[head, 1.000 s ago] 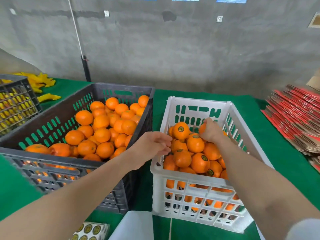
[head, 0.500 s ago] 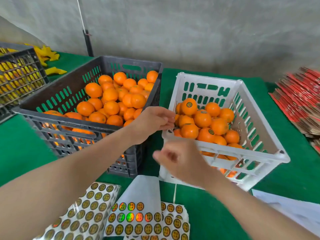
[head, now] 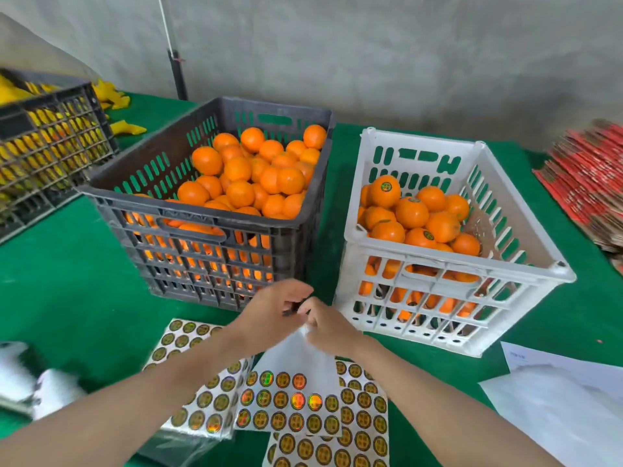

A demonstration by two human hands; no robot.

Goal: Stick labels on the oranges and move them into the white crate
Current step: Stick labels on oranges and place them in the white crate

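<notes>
Basically at the peel-a-label step, judging by the pose. Got the left hand (head: 274, 313) and right hand (head: 332, 328) bunched together, touching, over the far edge of the top label sheet (head: 303, 362), near middle. Right one curled on that white edge, seemingly pinching it; left too blurred, can't tell whether gripping a label or nothing. Got unlabelled oranges (head: 239, 193) heaped in the grey crate (head: 202, 261), far left, and labelled oranges (head: 411, 214) in the white crate (head: 448, 264), far right. Next, probably: need to lift 1 sticker off clean, then reach left for 1 orange.
</notes>
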